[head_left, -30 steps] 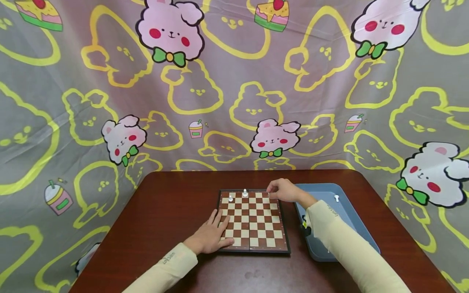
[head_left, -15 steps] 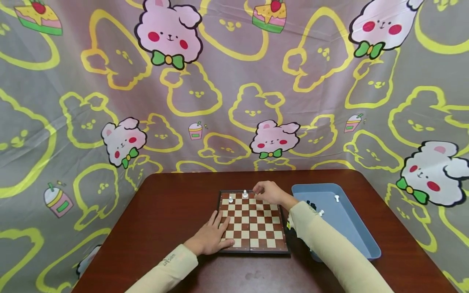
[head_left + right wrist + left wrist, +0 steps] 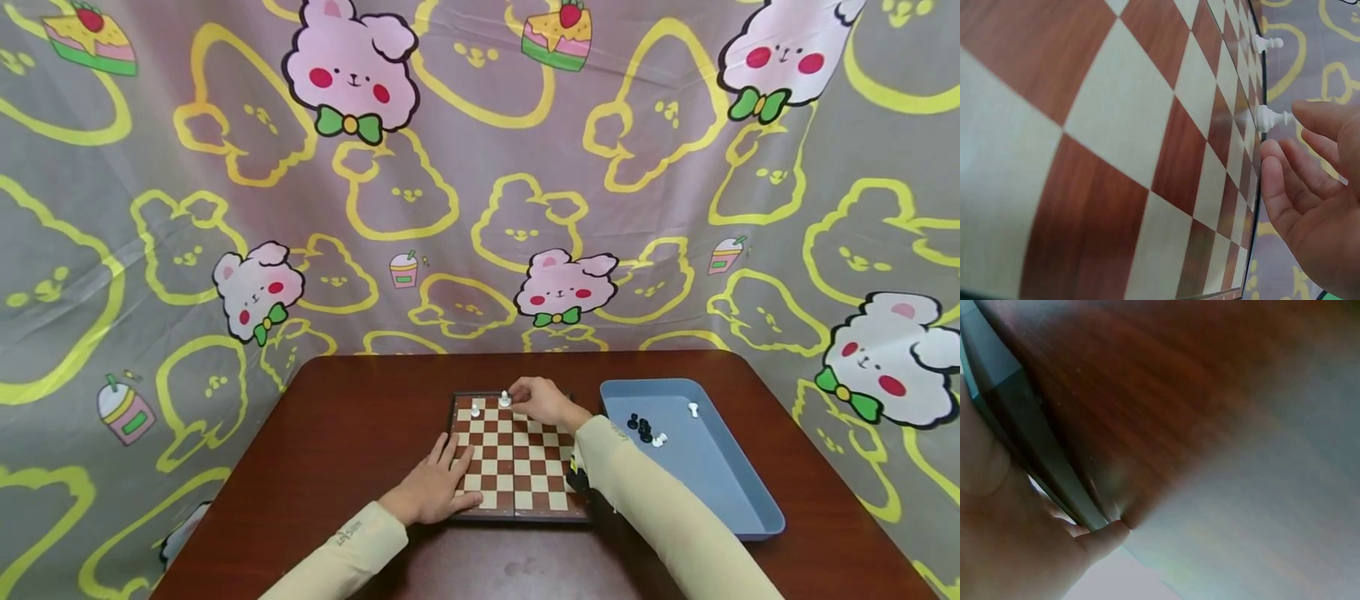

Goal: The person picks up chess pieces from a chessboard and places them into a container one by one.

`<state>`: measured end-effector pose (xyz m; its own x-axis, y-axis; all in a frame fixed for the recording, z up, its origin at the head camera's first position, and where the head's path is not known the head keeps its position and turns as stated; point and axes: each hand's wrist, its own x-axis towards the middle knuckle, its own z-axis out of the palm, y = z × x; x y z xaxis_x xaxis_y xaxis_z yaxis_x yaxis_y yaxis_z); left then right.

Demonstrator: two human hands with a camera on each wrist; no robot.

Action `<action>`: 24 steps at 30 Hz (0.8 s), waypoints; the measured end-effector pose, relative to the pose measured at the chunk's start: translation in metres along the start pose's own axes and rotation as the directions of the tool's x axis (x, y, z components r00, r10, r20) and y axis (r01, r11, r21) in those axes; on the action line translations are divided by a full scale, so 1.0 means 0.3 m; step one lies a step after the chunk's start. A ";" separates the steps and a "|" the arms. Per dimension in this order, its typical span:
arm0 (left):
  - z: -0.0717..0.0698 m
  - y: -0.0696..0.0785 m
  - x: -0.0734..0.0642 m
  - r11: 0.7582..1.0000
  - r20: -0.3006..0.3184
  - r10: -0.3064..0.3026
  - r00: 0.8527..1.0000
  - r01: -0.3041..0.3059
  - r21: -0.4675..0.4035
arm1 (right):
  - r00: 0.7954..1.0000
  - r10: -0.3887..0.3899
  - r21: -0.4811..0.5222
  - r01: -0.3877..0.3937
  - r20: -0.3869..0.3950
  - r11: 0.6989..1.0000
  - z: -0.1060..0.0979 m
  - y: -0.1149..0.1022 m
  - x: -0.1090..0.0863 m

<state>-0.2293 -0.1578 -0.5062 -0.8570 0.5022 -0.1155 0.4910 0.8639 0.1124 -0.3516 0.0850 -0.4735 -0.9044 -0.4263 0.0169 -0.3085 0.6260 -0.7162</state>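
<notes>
A brown-and-cream chessboard point(image 3: 517, 467) lies on the table. My left hand point(image 3: 435, 487) rests on its left edge with fingers spread; in the left wrist view, the left thumb point(image 3: 1107, 542) lies along the board's dark side. Two white chess pieces, a taller one point(image 3: 505, 400) and a smaller one point(image 3: 475, 410), stand near the far edge. My right hand point(image 3: 542, 402) reaches over the far edge, fingers bent, fingertips right beside the taller piece. In the right wrist view, a fingertip overlaps the top of a white piece point(image 3: 1269, 119); I cannot tell whether it is pinched.
A blue-grey tray point(image 3: 731, 454) stands to the right of the board, with several black pieces point(image 3: 643, 431) and white pieces point(image 3: 659, 440) lying in it. Another white piece point(image 3: 693, 410) lies near its far end. A patterned curtain point(image 3: 450, 208) hangs behind the brown table point(image 3: 360, 417).
My right hand has moved left along the board's far edge, from the right corner to the taller white piece, uncovering pieces in the tray. The left hand stays in place.
</notes>
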 end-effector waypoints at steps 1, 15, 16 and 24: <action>-0.003 0.000 -0.002 1.000 0.000 -0.002 1.000 0.002 -0.002 | 1.000 0.002 0.004 -0.002 0.001 1.000 0.003 -0.004 0.002; -0.011 0.000 -0.011 1.000 0.005 -0.003 1.000 0.003 0.001 | 0.999 0.041 0.020 -0.041 -0.010 0.999 0.044 -0.003 0.049; -0.010 0.000 -0.009 1.000 0.007 -0.005 1.000 0.005 0.002 | 0.999 0.040 0.016 -0.040 -0.011 0.999 0.047 -0.004 0.051; 0.009 -0.010 0.001 1.000 0.002 -0.005 1.000 0.005 0.018 | 0.999 0.046 0.091 -0.043 -0.028 0.995 0.053 -0.022 0.048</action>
<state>-0.2306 -0.1600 -0.5093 -0.8591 0.4981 -0.1175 0.4897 0.8668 0.0943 -0.3579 0.0645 -0.4797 -0.9255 -0.3787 0.0037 -0.2412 0.5820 -0.7766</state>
